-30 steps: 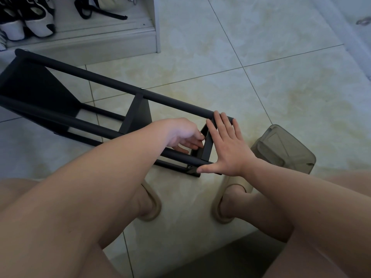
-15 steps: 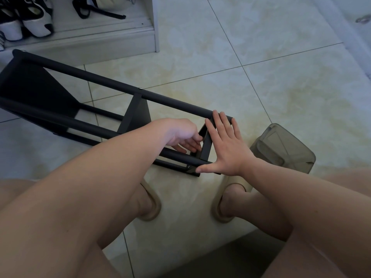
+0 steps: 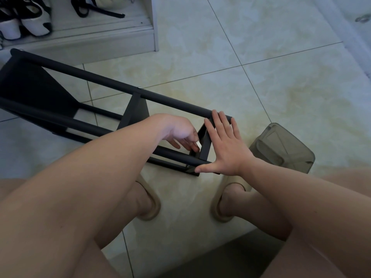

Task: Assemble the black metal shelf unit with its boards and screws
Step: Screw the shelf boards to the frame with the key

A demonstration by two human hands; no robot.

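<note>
Blk shelf frame (image 3: 100, 79), beige tiles (image 3: 261, 47)

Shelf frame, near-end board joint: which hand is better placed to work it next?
Probably left. The left hand is inside the shelf frame with fingertips at the end board; the right hand lies flat against the frame's end, bracing it.

the shelf unit (image 3: 112, 85) runs off the left edge at its far end. the right hand (image 3: 222, 149), flat on the near end, covers most of the end board (image 3: 205, 143). the fingertips of the left hand (image 3: 178, 133) dip inside the frame; whether they pinch anything is too small to tell. the shoes (image 3: 34, 23) up top are cropped.
</note>
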